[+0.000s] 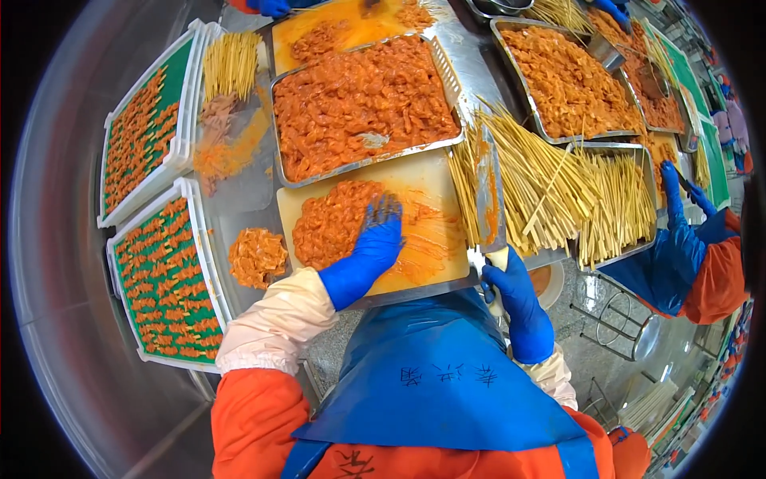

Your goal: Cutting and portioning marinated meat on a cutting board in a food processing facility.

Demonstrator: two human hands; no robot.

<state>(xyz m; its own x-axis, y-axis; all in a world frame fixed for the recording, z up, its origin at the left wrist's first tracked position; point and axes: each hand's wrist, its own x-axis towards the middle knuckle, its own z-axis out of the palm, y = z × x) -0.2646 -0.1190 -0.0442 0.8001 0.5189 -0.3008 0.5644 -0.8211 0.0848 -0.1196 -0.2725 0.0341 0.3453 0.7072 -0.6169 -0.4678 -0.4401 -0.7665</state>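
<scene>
My left hand (371,249), in a blue glove with orange-smeared fingertips, lies with fingers stretched against the right side of a heap of marinated meat (331,219). The heap rests on a pale cutting board (435,180), streaked orange on its right half. In my right hand (517,299), also gloved blue, is the pale handle of a broad-bladed knife (493,195). Its blade points away from me beside the board, smeared with marinade. Bamboo skewers (527,176) lie loose along the blade. A smaller clump of meat (258,257) sits left of the board.
Beyond the board stands a metal tray of meat (363,104). White trays (191,199) of threaded skewers line the left side. More bamboo skewers (614,199) fill a tray at right. Another meat tray (562,80) is behind them. Gloved co-workers (678,247) work nearby. A metal stool (630,327) stands below.
</scene>
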